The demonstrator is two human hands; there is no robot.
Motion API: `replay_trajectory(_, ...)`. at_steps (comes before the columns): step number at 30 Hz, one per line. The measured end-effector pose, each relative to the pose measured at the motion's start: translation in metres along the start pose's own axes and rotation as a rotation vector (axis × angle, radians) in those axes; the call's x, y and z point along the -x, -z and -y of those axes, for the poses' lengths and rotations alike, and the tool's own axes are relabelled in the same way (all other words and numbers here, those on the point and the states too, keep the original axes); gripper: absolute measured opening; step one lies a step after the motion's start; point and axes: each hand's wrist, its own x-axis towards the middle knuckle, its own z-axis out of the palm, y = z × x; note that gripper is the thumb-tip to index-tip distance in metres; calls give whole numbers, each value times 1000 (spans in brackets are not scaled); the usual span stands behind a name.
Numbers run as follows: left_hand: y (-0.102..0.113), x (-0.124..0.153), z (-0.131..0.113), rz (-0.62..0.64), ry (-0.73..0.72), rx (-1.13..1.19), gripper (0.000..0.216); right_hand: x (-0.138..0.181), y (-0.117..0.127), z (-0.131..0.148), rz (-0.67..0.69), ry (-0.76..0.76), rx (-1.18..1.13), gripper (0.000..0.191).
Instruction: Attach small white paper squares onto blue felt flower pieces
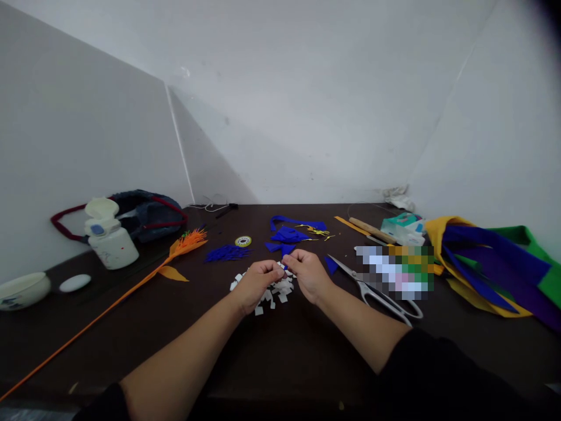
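My left hand and my right hand meet in the middle, above a heap of small white cut pieces. Thumb and forefinger of each are pinched together. A tiny blue piece shows between the fingertips, mostly covered by them. Just beyond lie blue felt-like scraps and thin yellow strands. A bundle of blue fringed pieces rests to the left, near a round yellow-rimmed spool. Large scissors lie partly spread beside my right forearm.
An orange flower on a long stem crosses the left side. Further left are a white bottle, a bowl, a white oval object and a dark bag. A wooden-handled tool and coloured fabric lie right.
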Motion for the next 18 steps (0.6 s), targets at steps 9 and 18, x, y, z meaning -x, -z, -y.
replay_trajectory(9,-2,2,-3,-58,-96,-126,17,-2,-3,-9,-33,28,25,30)
replay_trajectory(18,-2,2,-4,-188,-247,-470,16,-1,-4,-11,-142,101,277,31)
